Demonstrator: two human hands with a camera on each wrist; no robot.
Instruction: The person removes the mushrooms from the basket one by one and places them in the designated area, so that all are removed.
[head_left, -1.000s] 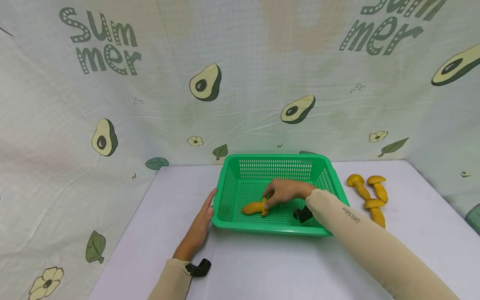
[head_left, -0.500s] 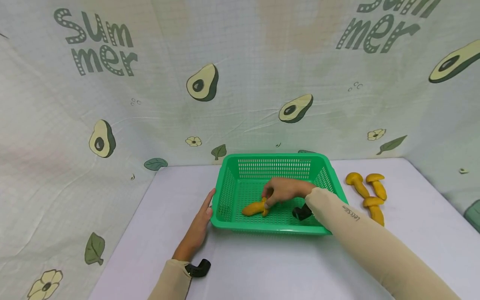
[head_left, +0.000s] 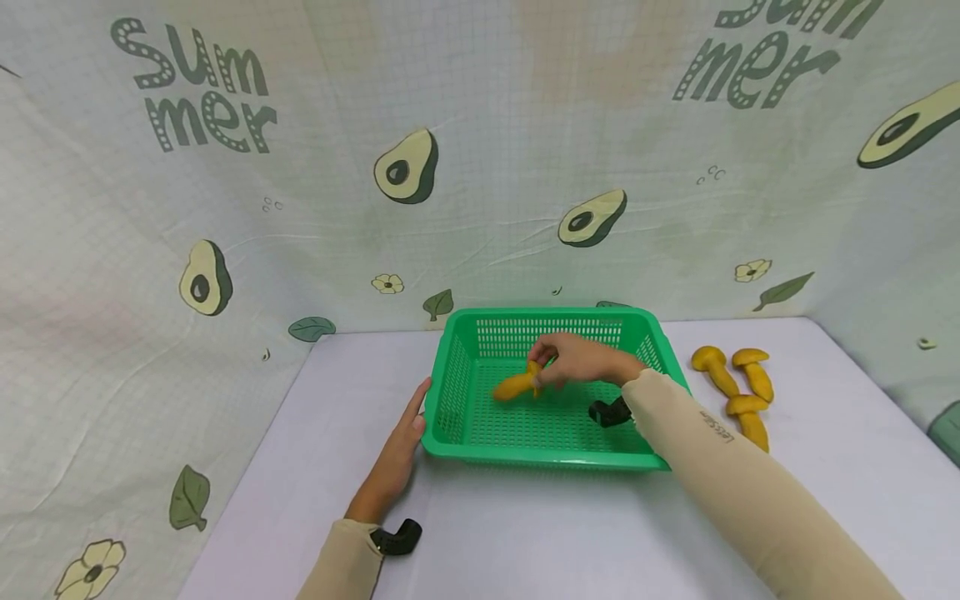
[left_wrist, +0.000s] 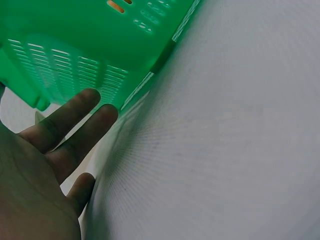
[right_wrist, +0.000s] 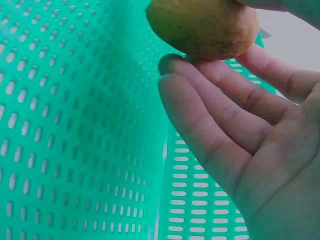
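In the head view, my right hand (head_left: 579, 358) is inside the green plastic basket (head_left: 540, 457). It pinches a yellow-brown mushroom (head_left: 513, 387) at its cap, and the stem points left. The right wrist view shows the mushroom (right_wrist: 205, 27) between thumb and fingers, over the slotted basket floor and near a wall. My left hand (head_left: 396, 458) lies at the basket's left side with fingers straight. From the left wrist, its spread fingers (left_wrist: 82, 142) reach up to the basket's slotted outer wall (left_wrist: 90, 45).
To the basket's right, three more yellow-brown mushrooms (head_left: 752, 421) lie close together on the white table (head_left: 525, 533). A cloth backdrop (head_left: 495, 150) printed with avocados rises behind the table and along both sides.
My right hand has carried the mushroom toward the back of the basket and slightly right, after staying near the front. The left hand and the basket have stayed in place.
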